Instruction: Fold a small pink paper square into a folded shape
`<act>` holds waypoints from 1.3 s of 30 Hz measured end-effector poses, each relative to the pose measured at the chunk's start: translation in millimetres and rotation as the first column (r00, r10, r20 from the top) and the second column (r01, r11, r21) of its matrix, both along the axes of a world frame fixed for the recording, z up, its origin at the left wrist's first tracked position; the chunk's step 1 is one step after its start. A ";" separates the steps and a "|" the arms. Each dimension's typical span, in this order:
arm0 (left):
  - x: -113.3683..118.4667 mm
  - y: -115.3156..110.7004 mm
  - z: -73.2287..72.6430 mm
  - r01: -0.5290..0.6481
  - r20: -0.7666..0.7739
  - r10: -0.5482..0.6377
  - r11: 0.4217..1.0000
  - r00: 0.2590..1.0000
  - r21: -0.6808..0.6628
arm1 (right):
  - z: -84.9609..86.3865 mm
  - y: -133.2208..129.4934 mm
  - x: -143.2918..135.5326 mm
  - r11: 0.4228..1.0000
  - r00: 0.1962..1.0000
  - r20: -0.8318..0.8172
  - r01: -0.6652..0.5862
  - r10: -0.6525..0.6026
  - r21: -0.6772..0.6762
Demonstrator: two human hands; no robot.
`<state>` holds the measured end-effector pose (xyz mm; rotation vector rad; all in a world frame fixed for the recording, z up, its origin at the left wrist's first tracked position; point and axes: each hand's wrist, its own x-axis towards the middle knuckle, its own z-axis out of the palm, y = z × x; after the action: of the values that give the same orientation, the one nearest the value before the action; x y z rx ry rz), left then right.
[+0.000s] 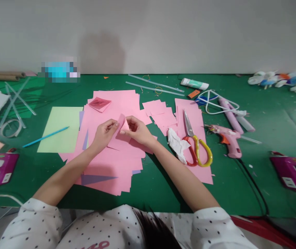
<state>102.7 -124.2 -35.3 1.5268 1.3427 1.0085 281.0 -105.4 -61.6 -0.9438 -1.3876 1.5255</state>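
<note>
Between my two hands I hold a small piece of pink paper, its upper part curled over. My left hand pinches its left edge with thumb and fingertips. On the other side, my right hand grips the paper between thumb and curved fingers. Both hands are above a loose stack of pink paper sheets, with purple bits showing between them. A folded pink paper piece rests on the stack's upper left. Several cut pink squares lie to the right of my hands.
Scissors with red and yellow handles and a crumpled tissue lie on pink paper at right. Beyond them is a pink glue gun with its cord. A green sheet carries a blue pencil. A glue stick lies at the back.
</note>
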 end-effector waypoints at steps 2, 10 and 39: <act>0.5 0.0 0.6 0.005 0.000 -0.005 1.000 1.000 0.005 | -1.2 -1.0 0.0 1.000 0.999 0.036 -0.011 0.011 0.013; 0.8 -0.2 -0.9 0.036 -0.024 -0.035 0.999 0.999 0.012 | -2.0 -2.9 -0.6 0.996 0.988 0.152 -0.006 -0.008 0.093; -2.8 0.9 -8.7 0.237 0.175 -0.216 0.965 0.961 -0.114 | -5.6 -2.6 3.8 0.991 0.986 0.120 -0.119 0.112 0.056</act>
<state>99.8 -123.3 -44.0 1.4289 1.0729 0.8594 284.7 -108.1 -67.2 -0.9396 -1.5889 1.5226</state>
